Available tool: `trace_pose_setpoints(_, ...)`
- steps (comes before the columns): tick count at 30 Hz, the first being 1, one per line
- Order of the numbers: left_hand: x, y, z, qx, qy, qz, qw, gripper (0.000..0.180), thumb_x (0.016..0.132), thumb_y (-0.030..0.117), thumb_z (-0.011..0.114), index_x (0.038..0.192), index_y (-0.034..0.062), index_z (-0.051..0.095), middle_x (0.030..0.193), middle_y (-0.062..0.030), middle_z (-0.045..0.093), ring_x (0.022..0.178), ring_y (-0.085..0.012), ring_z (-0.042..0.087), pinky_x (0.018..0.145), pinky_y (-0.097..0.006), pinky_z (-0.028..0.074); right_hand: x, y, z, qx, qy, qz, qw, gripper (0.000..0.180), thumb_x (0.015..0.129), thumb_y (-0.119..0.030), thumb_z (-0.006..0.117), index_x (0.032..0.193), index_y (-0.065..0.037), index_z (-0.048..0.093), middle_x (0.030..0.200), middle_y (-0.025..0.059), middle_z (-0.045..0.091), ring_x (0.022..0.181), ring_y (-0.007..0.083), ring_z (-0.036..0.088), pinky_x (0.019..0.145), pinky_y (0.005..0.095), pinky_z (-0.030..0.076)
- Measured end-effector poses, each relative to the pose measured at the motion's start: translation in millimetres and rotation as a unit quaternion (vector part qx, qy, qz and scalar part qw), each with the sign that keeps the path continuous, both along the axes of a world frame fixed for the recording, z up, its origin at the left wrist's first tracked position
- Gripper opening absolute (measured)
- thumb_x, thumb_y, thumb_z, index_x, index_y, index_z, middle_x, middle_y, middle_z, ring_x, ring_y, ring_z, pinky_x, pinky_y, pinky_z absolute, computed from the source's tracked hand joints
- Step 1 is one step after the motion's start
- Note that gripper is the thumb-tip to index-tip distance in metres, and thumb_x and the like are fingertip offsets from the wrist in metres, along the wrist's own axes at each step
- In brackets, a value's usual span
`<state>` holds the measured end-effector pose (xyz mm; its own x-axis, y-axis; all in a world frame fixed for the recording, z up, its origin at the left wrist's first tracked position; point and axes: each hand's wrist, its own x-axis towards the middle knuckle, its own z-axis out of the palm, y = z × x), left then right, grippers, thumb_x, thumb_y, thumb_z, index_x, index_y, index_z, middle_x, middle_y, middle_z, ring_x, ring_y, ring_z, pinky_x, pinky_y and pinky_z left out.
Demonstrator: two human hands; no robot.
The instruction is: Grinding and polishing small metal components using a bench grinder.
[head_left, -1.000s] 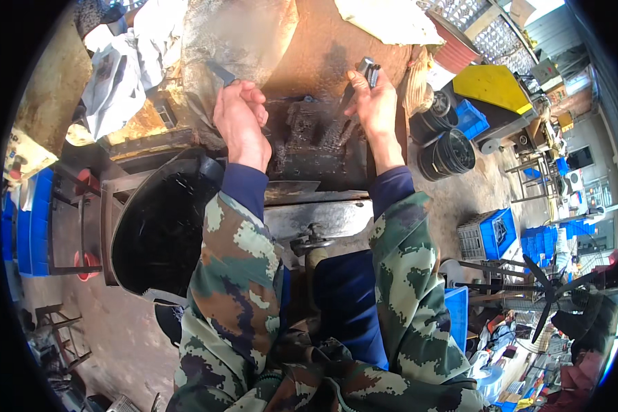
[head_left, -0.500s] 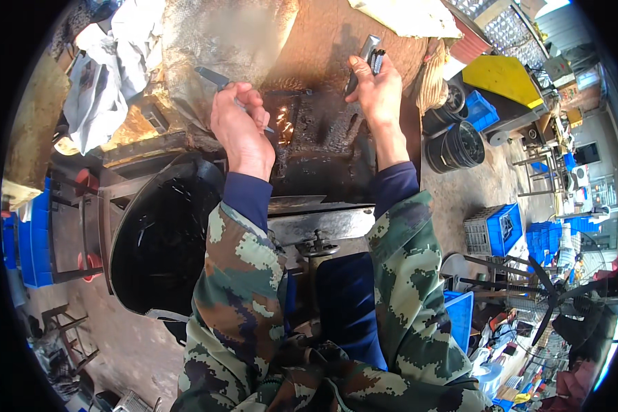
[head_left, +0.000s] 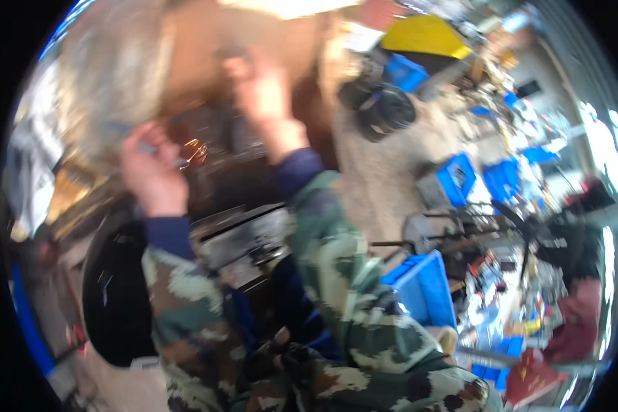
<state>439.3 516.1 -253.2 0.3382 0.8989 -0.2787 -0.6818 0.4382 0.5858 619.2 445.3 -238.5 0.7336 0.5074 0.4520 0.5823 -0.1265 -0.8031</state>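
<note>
My left hand point(head_left: 155, 168) is closed around a thin grey metal strip point(head_left: 144, 147), whose ends stick out on both sides of the fist. Beside that fist, bright orange glints point(head_left: 196, 150) show over the dark worktop point(head_left: 220, 175). Farther up and to the right, my right hand point(head_left: 266, 96) is raised over the brown board point(head_left: 202, 69) and badly smeared by motion. A dark piece of metal point(head_left: 232, 52) shows at its fingertips; its shape is too blurred to make out.
A large black rounded shell point(head_left: 117, 295) hangs at the lower left. To the right are black buckets point(head_left: 386, 113), a blue crate point(head_left: 426, 288), more blue bins point(head_left: 455, 178) and a dark fan point(head_left: 522, 230). A metal edge point(head_left: 244, 240) borders the worktop in front of me.
The whole view has swung right, so the bench and both hands now lie farther left in the picture, blurred. Both hands keep hold of their metal pieces.
</note>
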Motion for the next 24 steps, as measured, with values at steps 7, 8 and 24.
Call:
trace_pose_setpoints(7,7,-21,-4,0.036,0.001,-0.043,0.998,0.013,0.095,0.020,0.057,0.090,0.0086,0.058,0.071,0.0024,0.051,0.049,-0.0071,0.027,0.049,-0.025,0.021,-8,-11,21,-0.021,-0.038,-0.029,0.999,0.034,0.091,-0.023,0.069,0.119,-0.010,0.058,0.090,0.0258,0.069,0.090,0.0500,0.064,0.078,0.0558,0.050)
trace_pose_setpoints(8,7,-21,-7,0.051,-0.012,-0.070,0.996,0.013,0.097,0.020,0.056,0.091,0.0087,0.058,0.073,0.0018,0.051,0.051,-0.0071,0.029,0.049,-0.025,0.023,-6,-13,22,-0.021,-0.041,-0.039,0.998,0.034,0.091,-0.023,0.069,0.119,-0.010,0.058,0.090,0.0258,0.069,0.090,0.0500,0.064,0.078,0.0558,0.050)
trace_pose_setpoints(24,17,-29,-12,0.029,0.022,-0.068,0.997,0.013,0.097,0.022,0.055,0.093,0.0101,0.058,0.077,0.0018,0.051,0.055,-0.0070,0.034,0.051,-0.024,0.027,-7,-16,22,-0.017,0.015,0.002,1.000,0.034,0.094,-0.022,0.066,0.124,-0.010,0.055,0.091,0.0253,0.069,0.092,0.0498,0.063,0.078,0.0543,0.050)
